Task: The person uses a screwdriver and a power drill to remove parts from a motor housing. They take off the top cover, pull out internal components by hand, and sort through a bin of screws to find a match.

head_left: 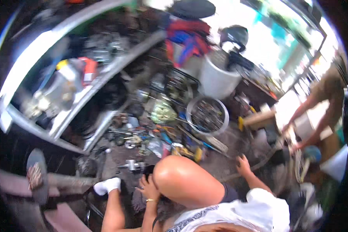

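Observation:
My left hand point(147, 188) is low beside my bent knee, with a ring and a gold-coloured band at the wrist. Its fingers look spread, next to a small dark object point(149, 169) whose kind I cannot make out. A silvery metal part point(132, 165) lies on the floor just beyond it. Out to the right of my knee, my right hand point(243, 166) is raised over the dark floor. Motion smears its fingers, and whether it holds anything is unclear.
Tools and metal parts point(158, 135) litter the floor ahead. Beyond stand a round tub of small parts point(207, 115) and a white bucket point(219, 79). A metal-framed shelf point(104, 73) rises at left. Another person's arms point(311, 104) reach down at right, near a cardboard box point(260, 119).

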`<state>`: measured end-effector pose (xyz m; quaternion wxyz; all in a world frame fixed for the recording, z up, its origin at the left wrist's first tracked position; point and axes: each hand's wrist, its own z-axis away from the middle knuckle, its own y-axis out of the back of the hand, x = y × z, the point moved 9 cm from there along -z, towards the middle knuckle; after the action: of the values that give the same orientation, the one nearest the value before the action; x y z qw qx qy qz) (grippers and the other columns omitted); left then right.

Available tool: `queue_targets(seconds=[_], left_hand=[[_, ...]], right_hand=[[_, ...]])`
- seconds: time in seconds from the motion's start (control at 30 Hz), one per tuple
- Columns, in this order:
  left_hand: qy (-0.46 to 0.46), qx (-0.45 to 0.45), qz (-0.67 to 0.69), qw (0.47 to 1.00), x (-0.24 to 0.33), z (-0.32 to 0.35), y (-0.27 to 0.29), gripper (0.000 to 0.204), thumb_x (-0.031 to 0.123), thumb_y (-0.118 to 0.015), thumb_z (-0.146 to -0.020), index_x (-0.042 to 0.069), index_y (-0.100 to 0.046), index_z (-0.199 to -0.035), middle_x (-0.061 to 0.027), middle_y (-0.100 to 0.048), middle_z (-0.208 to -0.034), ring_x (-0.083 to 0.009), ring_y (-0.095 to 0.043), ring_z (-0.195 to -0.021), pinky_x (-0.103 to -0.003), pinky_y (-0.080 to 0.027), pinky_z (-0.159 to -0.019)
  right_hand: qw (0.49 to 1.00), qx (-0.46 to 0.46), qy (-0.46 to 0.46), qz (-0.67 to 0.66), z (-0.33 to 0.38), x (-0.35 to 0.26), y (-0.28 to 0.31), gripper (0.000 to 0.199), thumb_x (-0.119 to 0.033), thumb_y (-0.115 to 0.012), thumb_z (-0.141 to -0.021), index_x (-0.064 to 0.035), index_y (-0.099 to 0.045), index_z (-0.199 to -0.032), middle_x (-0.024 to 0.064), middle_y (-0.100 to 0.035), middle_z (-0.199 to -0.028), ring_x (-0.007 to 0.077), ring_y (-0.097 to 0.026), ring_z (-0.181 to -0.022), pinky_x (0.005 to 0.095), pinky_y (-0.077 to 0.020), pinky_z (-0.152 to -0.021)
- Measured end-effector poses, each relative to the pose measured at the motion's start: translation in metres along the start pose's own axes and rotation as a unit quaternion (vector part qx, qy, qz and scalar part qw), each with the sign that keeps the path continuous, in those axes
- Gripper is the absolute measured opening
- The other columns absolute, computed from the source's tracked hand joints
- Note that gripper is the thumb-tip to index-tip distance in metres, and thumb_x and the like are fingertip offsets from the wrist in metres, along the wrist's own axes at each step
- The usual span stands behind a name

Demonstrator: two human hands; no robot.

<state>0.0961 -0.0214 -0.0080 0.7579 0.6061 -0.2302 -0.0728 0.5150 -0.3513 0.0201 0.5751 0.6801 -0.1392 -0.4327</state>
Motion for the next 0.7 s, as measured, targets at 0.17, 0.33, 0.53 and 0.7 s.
queue_targets(seconds=[0.17, 0.33, 0.53, 0.7], left_hand=[[0.025, 0.015, 0.025, 0.999, -0.003, 0.002, 0.018, 0.084, 0.037, -0.075, -0.064, 0.025, -0.037, -0.137, -0.0104, -0.025, -0.145, -0.0367, -0.019, -0.136, -0.073, -0.009, -0.1], [0.073, -0.072, 0.052, 0.993, -0.031, 0.01, 0.0, 0.09, 0.038, -0.077, -0.061, 0.026, -0.033, -0.139, -0.0093, -0.02, -0.149, -0.0359, -0.017, -0.137, -0.073, -0.009, -0.101], [0.092, -0.095, 0.116, 0.984, -0.026, 0.005, -0.022, 0.084, 0.033, -0.074, -0.061, 0.024, -0.036, -0.135, -0.009, -0.019, -0.149, -0.0367, -0.018, -0.137, -0.073, -0.008, -0.101], [0.114, -0.031, 0.163, 0.979, -0.041, 0.014, -0.02, 0.085, 0.028, -0.073, -0.06, 0.023, -0.033, -0.135, -0.0104, -0.017, -0.149, -0.0362, -0.017, -0.137, -0.072, -0.007, -0.102]], right_hand=[[0.998, -0.02, -0.001, 0.054, -0.001, 0.005, -0.008, 0.045, -0.009, -0.069, -0.066, -0.0099, -0.056, -0.11, 0.0232, -0.046, -0.116, 0.044, -0.047, -0.107, 0.0472, -0.0418, -0.091], [0.997, -0.04, 0.054, 0.042, -0.028, -0.052, -0.013, 0.045, -0.013, -0.072, -0.068, -0.0112, -0.057, -0.11, 0.0216, -0.048, -0.111, 0.042, -0.05, -0.104, 0.0445, -0.0444, -0.09], [0.994, -0.09, 0.067, 0.014, -0.036, -0.06, 0.001, 0.05, -0.014, -0.072, -0.072, -0.0111, -0.052, -0.118, 0.0227, -0.046, -0.121, 0.0401, -0.048, -0.113, 0.0436, -0.0434, -0.093], [1.0, 0.006, 0.008, -0.016, -0.019, -0.021, 0.042, 0.069, -0.012, -0.073, -0.069, -0.0128, -0.041, -0.13, 0.0216, -0.044, -0.13, 0.0388, -0.047, -0.118, 0.0419, -0.0419, -0.097]])
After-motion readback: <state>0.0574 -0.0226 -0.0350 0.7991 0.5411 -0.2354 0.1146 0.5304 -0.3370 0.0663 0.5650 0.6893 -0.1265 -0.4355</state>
